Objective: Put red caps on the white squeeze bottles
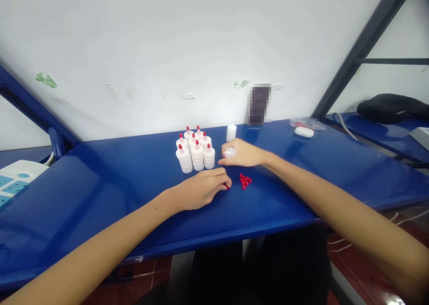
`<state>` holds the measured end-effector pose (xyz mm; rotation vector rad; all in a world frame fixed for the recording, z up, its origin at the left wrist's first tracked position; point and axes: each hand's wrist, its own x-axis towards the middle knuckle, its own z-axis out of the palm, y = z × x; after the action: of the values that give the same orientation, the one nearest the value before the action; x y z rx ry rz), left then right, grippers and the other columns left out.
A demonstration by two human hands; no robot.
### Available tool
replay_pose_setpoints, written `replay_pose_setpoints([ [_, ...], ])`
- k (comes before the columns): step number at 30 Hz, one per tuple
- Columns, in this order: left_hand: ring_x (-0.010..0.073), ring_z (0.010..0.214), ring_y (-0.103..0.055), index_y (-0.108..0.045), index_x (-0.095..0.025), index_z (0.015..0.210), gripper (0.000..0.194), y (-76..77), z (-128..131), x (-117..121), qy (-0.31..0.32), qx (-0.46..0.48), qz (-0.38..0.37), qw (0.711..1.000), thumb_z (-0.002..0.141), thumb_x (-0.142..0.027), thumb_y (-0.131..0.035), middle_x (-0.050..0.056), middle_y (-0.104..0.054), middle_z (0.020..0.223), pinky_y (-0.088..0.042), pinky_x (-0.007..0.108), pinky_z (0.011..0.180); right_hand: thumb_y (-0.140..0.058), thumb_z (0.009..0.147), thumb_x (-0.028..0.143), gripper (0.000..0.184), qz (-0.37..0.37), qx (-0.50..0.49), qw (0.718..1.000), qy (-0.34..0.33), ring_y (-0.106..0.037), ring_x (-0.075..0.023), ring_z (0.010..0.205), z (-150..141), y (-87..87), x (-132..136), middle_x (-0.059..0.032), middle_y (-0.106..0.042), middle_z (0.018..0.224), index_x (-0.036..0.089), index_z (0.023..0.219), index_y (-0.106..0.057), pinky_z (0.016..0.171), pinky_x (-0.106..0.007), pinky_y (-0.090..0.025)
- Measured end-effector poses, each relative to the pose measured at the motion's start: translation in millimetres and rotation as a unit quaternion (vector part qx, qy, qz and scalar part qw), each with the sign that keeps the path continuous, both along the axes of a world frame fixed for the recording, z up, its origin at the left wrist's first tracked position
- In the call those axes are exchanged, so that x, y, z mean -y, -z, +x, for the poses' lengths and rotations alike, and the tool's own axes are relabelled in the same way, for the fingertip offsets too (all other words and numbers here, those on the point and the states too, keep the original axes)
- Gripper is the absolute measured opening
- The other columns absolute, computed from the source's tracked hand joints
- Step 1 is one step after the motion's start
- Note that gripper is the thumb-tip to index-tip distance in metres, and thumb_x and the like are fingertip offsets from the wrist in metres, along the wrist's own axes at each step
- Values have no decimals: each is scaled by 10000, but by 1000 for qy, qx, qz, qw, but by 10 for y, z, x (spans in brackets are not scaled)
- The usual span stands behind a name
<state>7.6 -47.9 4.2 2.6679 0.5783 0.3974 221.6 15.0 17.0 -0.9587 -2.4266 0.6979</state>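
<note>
My left hand [205, 189] is closed in a pinch on a small red cap [227, 187], low over the table. Between the thumb and fingers of my right hand [246, 152] is a white squeeze bottle [229, 152], mostly hidden by the hand, with no red cap showing on it. Just behind that hand stands another white bottle [231, 132], also without a red tip. To the left, several upright white bottles with red-tipped nozzles [197, 156] are grouped closely together. A cluster of loose red caps [245, 181] lies in front of my right hand.
The blue table [134, 175] meets a white wall. At the back stands a dark, pixelated object [259, 105]. Farther right are a white oval case [304, 132] and a clear plastic bag [311, 123] with red bits. A white power strip [20, 180] sits at left.
</note>
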Motion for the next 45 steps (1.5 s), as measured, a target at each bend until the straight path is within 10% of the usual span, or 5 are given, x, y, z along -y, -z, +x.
replay_pose_setpoints([
  [11,105,695,-571,-605,-179,1035,101,134,132,-36,-163,291,108,937,970,-204,-532,10,-629,830,-470,236,655,-666,731,328,224,-6,66,997,-36,-380,-83,562,-29,-69,92,41,-498,578,136,640,-595,536,-238,-273],
  [33,100,683,-570,-626,-174,983,108,136,169,-69,-183,264,67,945,942,-176,-526,13,-654,832,-464,211,604,-450,920,523,487,-37,-38,994,-93,-378,-93,516,-54,32,69,30,-452,527,172,584,-475,536,-256,-269],
  [45,98,659,-616,-619,-183,980,100,72,199,-4,-296,381,0,876,911,-254,-602,3,-634,794,-505,189,544,-615,856,506,353,82,-75,993,-44,-419,-108,597,4,53,64,39,-513,710,185,945,-498,593,-249,-302],
])
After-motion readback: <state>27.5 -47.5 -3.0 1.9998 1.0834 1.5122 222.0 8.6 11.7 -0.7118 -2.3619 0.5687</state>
